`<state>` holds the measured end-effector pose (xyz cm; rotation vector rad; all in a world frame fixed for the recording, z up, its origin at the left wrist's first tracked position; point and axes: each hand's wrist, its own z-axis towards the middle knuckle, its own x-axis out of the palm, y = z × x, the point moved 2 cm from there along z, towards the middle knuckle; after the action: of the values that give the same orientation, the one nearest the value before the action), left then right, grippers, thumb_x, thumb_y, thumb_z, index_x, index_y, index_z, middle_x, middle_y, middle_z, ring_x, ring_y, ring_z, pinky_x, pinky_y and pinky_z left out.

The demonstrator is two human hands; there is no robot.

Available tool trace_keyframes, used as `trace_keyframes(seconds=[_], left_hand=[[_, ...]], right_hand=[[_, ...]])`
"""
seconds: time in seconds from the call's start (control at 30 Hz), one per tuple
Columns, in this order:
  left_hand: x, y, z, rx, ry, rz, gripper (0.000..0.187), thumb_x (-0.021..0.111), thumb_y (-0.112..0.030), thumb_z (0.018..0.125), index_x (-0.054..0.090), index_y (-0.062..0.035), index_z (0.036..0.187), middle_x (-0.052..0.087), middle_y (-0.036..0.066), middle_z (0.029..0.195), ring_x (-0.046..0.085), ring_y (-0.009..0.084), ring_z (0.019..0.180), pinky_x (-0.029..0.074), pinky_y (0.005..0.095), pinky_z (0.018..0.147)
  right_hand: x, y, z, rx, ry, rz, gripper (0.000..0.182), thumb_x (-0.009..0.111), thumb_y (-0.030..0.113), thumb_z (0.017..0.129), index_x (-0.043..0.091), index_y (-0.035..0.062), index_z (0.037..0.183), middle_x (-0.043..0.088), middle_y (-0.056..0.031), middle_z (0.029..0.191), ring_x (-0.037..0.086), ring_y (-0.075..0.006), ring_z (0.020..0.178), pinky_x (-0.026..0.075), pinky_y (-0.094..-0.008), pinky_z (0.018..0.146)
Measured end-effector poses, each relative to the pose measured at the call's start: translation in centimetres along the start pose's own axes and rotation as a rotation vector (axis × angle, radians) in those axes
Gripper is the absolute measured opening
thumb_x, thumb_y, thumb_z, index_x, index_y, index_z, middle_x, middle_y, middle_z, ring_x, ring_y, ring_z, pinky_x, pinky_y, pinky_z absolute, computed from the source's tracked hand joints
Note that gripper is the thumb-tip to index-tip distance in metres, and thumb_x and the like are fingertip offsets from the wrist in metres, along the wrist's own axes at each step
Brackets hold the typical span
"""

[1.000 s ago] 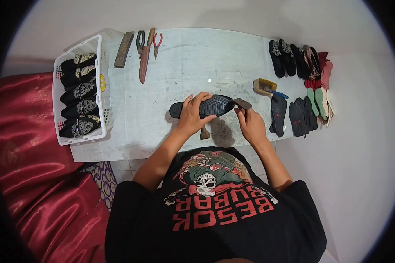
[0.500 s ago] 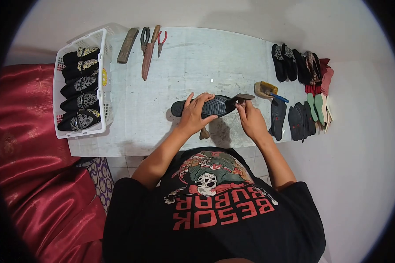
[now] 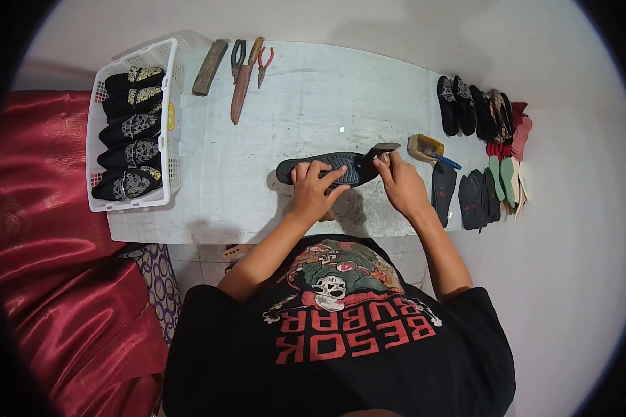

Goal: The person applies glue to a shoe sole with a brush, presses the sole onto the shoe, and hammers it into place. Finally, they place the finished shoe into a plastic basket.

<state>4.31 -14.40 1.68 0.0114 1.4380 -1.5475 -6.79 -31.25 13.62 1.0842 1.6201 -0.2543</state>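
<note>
A black shoe sole [image 3: 355, 165] with a ridged surface lies lengthwise over the table, its right end bent upward in a flap [image 3: 382, 149]. My left hand [image 3: 317, 186] holds it from the near side, fingers on the ridges and thumb at the near edge. At the right end, my right hand [image 3: 400, 183] pinches the raised flap between thumb and fingers. Whether anything else sits in that pinch is hidden. Beneath the sole, a brown wooden piece [image 3: 327, 217] shows partly behind my left hand.
Left stands a white basket [image 3: 165, 135] of black embroidered shoes [image 3: 139, 128]. At the back lie a wooden block [image 3: 209, 67], a sheathed knife [image 3: 240, 97] and red-handled pliers [image 3: 265, 64]. A glue container [image 3: 424, 147] with a blue-handled brush, dark soles [image 3: 443, 191] and more shoes [image 3: 448, 104] are right.
My left hand has shifted its fingers lower and further onto the ridges of the sole. My right hand still pinches the raised end. The whole view has moved slightly.
</note>
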Motion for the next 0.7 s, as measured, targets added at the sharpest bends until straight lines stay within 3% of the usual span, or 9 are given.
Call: trace_keyframes(seconds=[0.1, 0.13, 0.27, 0.47, 0.57, 0.7], left_hand=[[0.1, -0.1, -0.2, 0.025, -0.031, 0.036, 0.039, 0.086, -0.038, 0.076, 0.080, -0.0233, 0.112, 0.063, 0.001, 0.104, 0.049, 0.0239, 0.098, 0.034, 0.0415, 0.088], [0.3, -0.1, -0.5, 0.036, -0.063, 0.056, 0.040, 0.086, -0.038, 0.076, 0.080, -0.0231, 0.112, 0.064, 0.001, 0.104, 0.049, 0.0235, 0.098, 0.034, 0.0411, 0.088], [0.9, 0.2, -1.0, 0.063, -0.120, 0.063, 0.040, 0.087, -0.039, 0.074, 0.080, -0.0227, 0.110, 0.066, 0.000, 0.105, 0.050, 0.0228, 0.097, 0.033, 0.0405, 0.087], [0.9, 0.3, -1.0, 0.065, -0.127, 0.051, 0.040, 0.088, -0.038, 0.072, 0.080, -0.0233, 0.108, 0.067, -0.001, 0.104, 0.052, 0.0220, 0.097, 0.034, 0.0405, 0.087], [0.6, 0.3, -0.9, 0.062, -0.120, 0.040, 0.037, 0.088, -0.035, 0.072, 0.080, -0.0221, 0.106, 0.067, -0.001, 0.104, 0.052, 0.0216, 0.098, 0.034, 0.0406, 0.087], [1.0, 0.8, -1.3, 0.065, -0.141, -0.008, 0.035, 0.088, -0.032, 0.071, 0.079, -0.0205, 0.102, 0.068, -0.002, 0.104, 0.052, 0.0213, 0.099, 0.034, 0.0406, 0.087]], right_hand=[[0.3, 0.2, 0.3, -0.032, -0.146, 0.250, 0.041, 0.051, 0.040, 0.106, 0.058, -0.0004, 0.103, 0.069, -0.0293, 0.082, 0.067, -0.0503, 0.082, 0.050, -0.0571, 0.071], [1.3, -0.3, 0.5, -0.144, -0.275, 0.316, 0.041, 0.051, 0.039, 0.106, 0.057, -0.0010, 0.106, 0.069, -0.0298, 0.083, 0.067, -0.0510, 0.083, 0.051, -0.0579, 0.072], [4.6, -1.8, 0.9, -0.051, -0.126, 0.120, 0.043, 0.048, 0.041, 0.107, 0.054, -0.0018, 0.107, 0.069, -0.0324, 0.085, 0.067, -0.0525, 0.084, 0.051, -0.0597, 0.073], [0.8, 1.2, 1.6, -0.015, 0.001, 0.031, 0.039, 0.049, 0.038, 0.108, 0.057, -0.0006, 0.110, 0.068, -0.0284, 0.084, 0.066, -0.0512, 0.082, 0.048, -0.0563, 0.070], [1.0, 1.9, 0.9, -0.090, -0.131, 0.247, 0.041, 0.048, 0.039, 0.108, 0.057, -0.0007, 0.108, 0.068, -0.0279, 0.082, 0.066, -0.0505, 0.081, 0.048, -0.0544, 0.069], [4.1, 1.4, 0.7, -0.168, -0.115, 0.093, 0.042, 0.047, 0.039, 0.107, 0.054, -0.0022, 0.107, 0.069, -0.0289, 0.081, 0.067, -0.0500, 0.081, 0.052, -0.0563, 0.069]])
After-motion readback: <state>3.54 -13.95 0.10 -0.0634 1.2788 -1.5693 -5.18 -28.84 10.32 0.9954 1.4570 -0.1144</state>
